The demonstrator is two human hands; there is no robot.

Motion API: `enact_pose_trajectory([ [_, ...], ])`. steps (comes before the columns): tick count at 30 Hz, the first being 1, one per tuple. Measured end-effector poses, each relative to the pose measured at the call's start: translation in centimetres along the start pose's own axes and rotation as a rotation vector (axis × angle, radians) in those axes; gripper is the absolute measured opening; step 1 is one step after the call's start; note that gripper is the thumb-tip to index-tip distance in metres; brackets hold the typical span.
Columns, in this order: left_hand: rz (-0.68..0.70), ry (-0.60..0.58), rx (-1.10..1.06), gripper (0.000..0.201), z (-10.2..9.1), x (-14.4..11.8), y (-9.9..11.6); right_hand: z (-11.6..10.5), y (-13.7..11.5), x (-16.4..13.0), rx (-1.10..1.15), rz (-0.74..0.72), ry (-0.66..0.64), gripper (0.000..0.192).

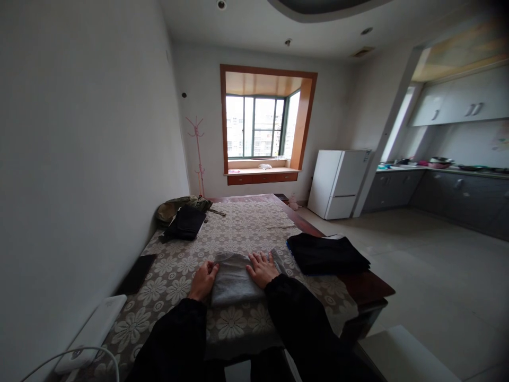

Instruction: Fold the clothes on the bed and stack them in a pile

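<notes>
A grey piece of folded cloth (234, 284), perhaps a garment, lies on the flowered tablecloth (231, 321) in front of me. My left hand (203, 280) is at its left edge, with thumb and fingers pinched together on the fabric. Flat on the upper right part of the cloth rests my right hand (262, 269), its fingers spread. A small grey flap of fabric sticks out beyond the right hand. To the right, near the table edge, sits a stack of folded dark clothes (328, 254).
A black folded item (186, 223) and an olive bag (175, 206) lie at the far left by the wall. Nearer are a dark flat object (137, 273) and a white power strip (93, 334) with a cable. A white stool (405, 353) stands right of the table.
</notes>
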State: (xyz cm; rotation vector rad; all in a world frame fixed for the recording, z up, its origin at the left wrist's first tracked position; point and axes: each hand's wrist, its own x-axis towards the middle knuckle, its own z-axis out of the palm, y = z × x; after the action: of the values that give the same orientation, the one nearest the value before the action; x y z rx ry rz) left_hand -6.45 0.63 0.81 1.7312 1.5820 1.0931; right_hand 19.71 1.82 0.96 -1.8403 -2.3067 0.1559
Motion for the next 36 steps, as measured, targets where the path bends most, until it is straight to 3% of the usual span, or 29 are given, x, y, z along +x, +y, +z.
enact_pose_trajectory([
  [11,-0.051,-0.04,0.023,0.027,-0.1,0.1,-0.1,0.0,0.0,0.0,-0.004,0.006,0.004,0.065],
  [21,-0.095,-0.049,-0.028,0.045,-0.4,-0.1,0.5,-0.2,-0.1,-0.1,-0.013,0.003,0.0,0.065],
  [30,0.056,-0.33,-0.232,0.059,-1.6,-0.8,0.6,-0.1,0.0,-0.1,-0.006,0.007,0.002,0.065],
  [36,-0.047,-0.486,-0.478,0.07,-2.0,-1.2,1.0,-0.1,0.0,0.0,-0.009,0.005,-0.015,0.065],
])
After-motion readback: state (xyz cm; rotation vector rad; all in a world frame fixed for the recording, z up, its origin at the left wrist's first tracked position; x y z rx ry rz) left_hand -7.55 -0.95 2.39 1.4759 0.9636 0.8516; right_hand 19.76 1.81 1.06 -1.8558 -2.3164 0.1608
